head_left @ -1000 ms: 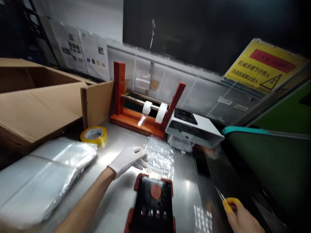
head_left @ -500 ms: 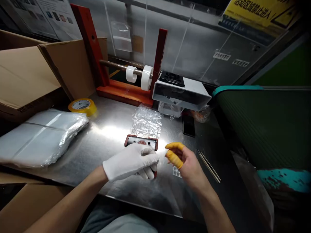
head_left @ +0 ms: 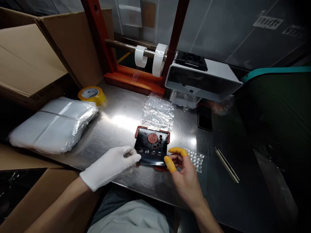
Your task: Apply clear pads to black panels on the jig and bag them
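Observation:
A black panel [head_left: 152, 158] with small cut-outs lies over a reddish-brown holder [head_left: 138, 132], whose corners and round centre show. My left hand [head_left: 116, 163], in a white glove, pinches the panel's left edge near its lower corner. At the opposite edge is my right hand [head_left: 183, 168], with yellow finger cots on thumb and index finger. Its thumb tip meets the panel's lower right side, the index finger is bent close above, and the other fingers are curled. A sheet of small clear round pads [head_left: 197, 160] lies beside the right hand.
Clear film [head_left: 157, 111] lies behind the holder. Tape rolls [head_left: 159, 60] hang on a red stand [head_left: 136, 82]. A white housing [head_left: 218, 72], phone [head_left: 204, 118], tweezers [head_left: 225, 163], yellow tape [head_left: 93, 94], bagged stack [head_left: 53, 126] and cartons [head_left: 73, 48] surround the work area.
My hands have moved apart to the panel's two sides, uncovering it. The black panel now covers the holder, where a grey surface showed before. The view has tilted down and shifted.

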Demonstrator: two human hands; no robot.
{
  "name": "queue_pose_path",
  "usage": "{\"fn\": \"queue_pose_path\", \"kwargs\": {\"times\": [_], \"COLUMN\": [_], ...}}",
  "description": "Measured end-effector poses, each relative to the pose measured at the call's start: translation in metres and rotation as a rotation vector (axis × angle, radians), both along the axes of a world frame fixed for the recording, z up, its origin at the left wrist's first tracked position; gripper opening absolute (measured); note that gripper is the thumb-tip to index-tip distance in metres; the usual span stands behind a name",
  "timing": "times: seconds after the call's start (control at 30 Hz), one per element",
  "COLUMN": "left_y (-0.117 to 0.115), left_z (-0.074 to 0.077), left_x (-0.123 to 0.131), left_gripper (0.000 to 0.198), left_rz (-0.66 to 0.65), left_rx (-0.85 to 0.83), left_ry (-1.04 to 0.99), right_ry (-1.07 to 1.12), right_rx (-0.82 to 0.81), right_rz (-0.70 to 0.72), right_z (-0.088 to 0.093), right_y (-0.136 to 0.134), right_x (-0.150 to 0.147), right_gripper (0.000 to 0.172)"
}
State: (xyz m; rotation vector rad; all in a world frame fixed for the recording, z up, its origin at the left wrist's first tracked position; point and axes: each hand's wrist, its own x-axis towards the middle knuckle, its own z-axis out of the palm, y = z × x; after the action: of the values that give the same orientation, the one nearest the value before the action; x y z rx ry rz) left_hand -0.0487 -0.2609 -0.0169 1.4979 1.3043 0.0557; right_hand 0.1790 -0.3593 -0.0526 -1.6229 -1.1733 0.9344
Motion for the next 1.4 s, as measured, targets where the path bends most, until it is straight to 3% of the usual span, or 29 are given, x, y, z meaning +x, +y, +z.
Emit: {"fn": "queue_pose_path", "kwargs": {"times": [0.1, 0.3, 0.53, 0.67, 0.83, 0.93, 1.13, 1.3, 1.4], "left_y": [0.009, 0.025, 0.03, 0.03, 0.022, 0.023, 0.039, 0.051, 0.055], "left_z": [-0.005, -0.022, -0.033, -0.036, -0.04, -0.038, -0.038, -0.039, -0.037], "left_x": [-0.002, 0.004, 0.008, -0.003, -0.017, -0.01, 0.006, 0.01, 0.017], "left_gripper": [0.04, 0.036, 0.031, 0.041, 0.042, 0.049, 0.046, 0.04, 0.043], "left_rz": [-0.037, -0.104, -0.15, -0.088, 0.134, 0.118, -0.025, 0.025, 0.108], "left_rx": [0.13, 0.234, 0.273, 0.248, 0.121, 0.113, 0.126, -0.147, -0.318], "left_ry": [0.099, 0.216, 0.332, 0.365, 0.194, 0.223, 0.247, -0.001, -0.002], "right_ry": [-0.089, -0.229, -0.295, -0.156, 0.039, 0.052, -0.077, -0.097, -0.187], "right_rx": [-0.001, -0.006, -0.125, -0.168, -0.247, -0.35, -0.614, -0.82, -0.818], "right_rz": [-0.022, -0.04, -0.079, -0.185, -0.242, -0.177, 0.047, 0.303, 0.318], "right_z": [-0.01, -0.024, -0.035, -0.037, -0.033, -0.028, -0.015, 0.005, 0.012], "right_y": [0.004, 0.013, 0.017, 0.013, 0.009, 0.016, 0.043, 0.073, 0.085], "right_x": [-0.009, -0.014, -0.018, -0.018, -0.013, -0.005, 0.011, 0.019, 0.017], "right_gripper": [0.023, 0.023, 0.024, 0.032, 0.042, 0.047, 0.034, 0.019, 0.013]}}
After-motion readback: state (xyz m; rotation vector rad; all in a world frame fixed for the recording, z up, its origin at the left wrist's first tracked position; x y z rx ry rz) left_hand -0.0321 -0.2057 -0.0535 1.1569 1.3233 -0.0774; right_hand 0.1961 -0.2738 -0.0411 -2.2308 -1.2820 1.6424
